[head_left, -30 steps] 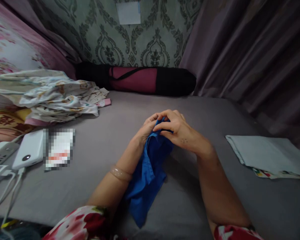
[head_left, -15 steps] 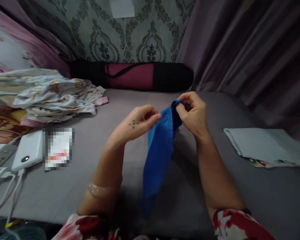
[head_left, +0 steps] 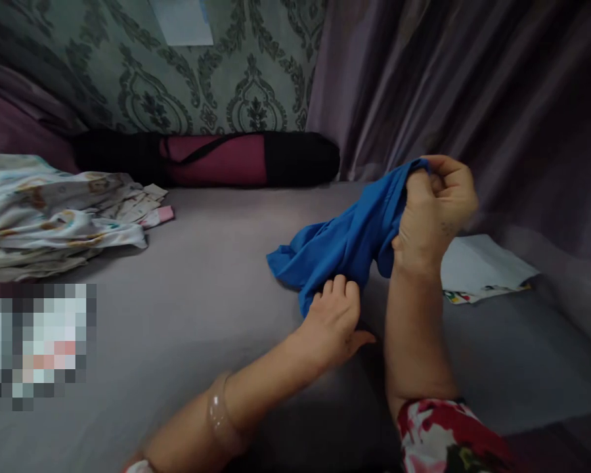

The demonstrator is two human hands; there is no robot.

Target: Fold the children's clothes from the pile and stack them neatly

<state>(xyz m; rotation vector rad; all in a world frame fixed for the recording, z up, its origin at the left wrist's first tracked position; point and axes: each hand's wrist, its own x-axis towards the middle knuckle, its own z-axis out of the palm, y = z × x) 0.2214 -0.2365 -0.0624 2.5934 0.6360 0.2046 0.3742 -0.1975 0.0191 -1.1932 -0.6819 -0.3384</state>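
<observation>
In the head view, the blue cloth [head_left: 345, 230] hangs over the grey sheet [head_left: 217, 282], toward its far right corner; the right hand [head_left: 440, 207] pinches its upper end; the left hand [head_left: 335, 322] meets its lower side, thumb spread, finger grip untellable; a firm right pinch should help the left straighten folds.

A wall [head_left: 217, 72] papered in grey-green with dark scrollwork stood behind, a pale sheet [head_left: 187, 23] on it; a mauve curtain [head_left: 404, 85] hung at right; dim light fell across a grey surface [head_left: 211, 276]
</observation>
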